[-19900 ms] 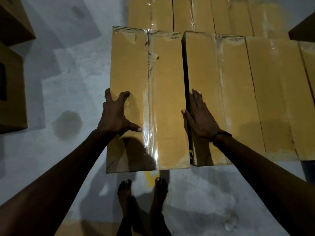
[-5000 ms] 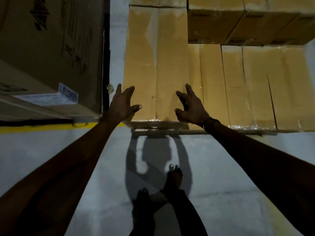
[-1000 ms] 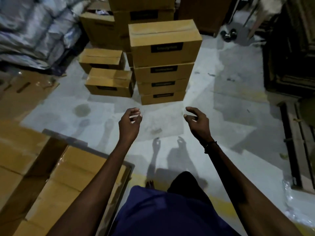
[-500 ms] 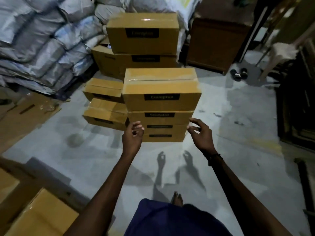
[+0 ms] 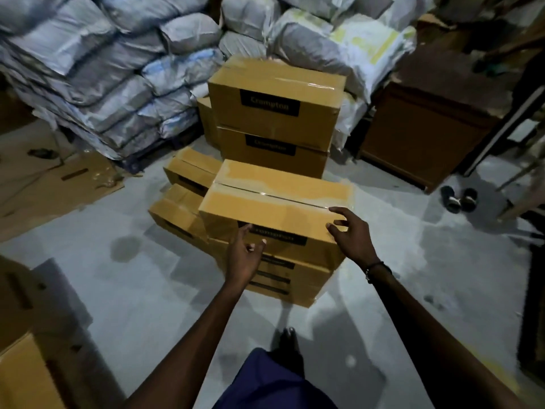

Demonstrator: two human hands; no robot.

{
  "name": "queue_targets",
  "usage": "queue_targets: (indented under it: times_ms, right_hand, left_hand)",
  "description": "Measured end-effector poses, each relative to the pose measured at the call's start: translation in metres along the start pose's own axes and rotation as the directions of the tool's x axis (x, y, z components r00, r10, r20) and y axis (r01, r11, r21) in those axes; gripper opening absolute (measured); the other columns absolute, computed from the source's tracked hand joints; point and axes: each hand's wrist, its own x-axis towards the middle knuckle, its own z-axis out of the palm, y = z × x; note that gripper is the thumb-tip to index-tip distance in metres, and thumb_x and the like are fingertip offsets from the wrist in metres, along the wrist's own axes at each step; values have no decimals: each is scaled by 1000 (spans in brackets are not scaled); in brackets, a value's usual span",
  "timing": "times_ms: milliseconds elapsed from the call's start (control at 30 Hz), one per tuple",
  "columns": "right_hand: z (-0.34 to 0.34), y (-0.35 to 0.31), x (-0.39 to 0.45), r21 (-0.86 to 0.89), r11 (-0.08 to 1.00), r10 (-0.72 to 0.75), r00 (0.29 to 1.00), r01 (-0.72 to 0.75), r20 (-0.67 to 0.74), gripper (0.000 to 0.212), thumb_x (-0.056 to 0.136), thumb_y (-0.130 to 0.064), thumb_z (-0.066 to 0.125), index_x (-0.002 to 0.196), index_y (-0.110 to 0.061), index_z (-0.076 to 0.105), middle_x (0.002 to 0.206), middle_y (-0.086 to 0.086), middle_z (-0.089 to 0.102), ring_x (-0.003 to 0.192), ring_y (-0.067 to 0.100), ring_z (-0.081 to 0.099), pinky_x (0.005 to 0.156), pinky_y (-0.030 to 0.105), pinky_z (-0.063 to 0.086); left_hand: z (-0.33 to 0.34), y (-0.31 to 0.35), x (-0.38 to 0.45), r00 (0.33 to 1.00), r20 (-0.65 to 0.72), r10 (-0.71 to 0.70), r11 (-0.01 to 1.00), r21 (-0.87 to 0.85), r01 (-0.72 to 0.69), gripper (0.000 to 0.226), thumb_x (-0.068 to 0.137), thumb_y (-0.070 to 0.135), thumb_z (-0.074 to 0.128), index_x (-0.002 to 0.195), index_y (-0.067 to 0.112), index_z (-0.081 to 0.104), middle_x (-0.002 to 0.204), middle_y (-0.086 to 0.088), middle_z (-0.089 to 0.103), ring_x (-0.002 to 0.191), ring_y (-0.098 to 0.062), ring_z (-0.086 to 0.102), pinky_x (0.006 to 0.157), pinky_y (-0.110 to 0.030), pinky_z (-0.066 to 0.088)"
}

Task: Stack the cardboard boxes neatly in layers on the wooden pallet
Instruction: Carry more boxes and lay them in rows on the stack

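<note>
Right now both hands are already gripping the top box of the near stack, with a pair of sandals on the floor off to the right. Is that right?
Not quite. In the head view the left hand and right hand are open, reaching at the top box of the near stack, not yet gripping it. The sandals do lie on the floor to the right.

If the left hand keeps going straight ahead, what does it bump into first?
Most likely the front face of the top brown cardboard box on the near stack, right by its black label. The left hand points there with its fingers loosely spread, though how far off it still is remains unclear.
</note>
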Motion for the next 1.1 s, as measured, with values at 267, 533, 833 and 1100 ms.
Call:
queue_targets:
  times_ms: [267,533,833,1100]
  right_hand:
    - [-14,40,135,-195,963,-124,945,188,302,49,92,-10,72,139,-14,57,144,7,57,125,28,58,101,36,48]
    - [9,55,256,-380,744,-109,661,549,743,93,73,-19,84,154,-20,39,167,5,28,141,34,45,109,46,43]
    - [53,61,365,-210,432,-11,238,877,971,141,55,-31,100,164,-26,10,172,0,-2,151,37,23,121,52,29]
    - [73,92,399,-31,531,-31,56,847,998,151,46,-22,103,164,-23,8,172,3,-6,155,36,12,121,60,26]
  left_hand:
    - [72,14,57,988,-54,-144,981,121,150,72,91,33,77,152,17,42,158,-8,38,139,-25,45,96,-25,38]
    - [123,27,85,957,-14,-291,903,326,280,109,83,56,78,163,15,16,171,-9,7,157,-32,9,118,-47,35]
    - [204,22,116,839,-176,-514,775,325,543,142,64,79,78,164,22,-4,167,-16,-24,157,-36,-3,115,-45,36]
    - [248,29,136,754,-356,-553,734,221,642,160,49,74,89,164,14,-4,162,-19,-35,155,-46,5,119,-60,29]
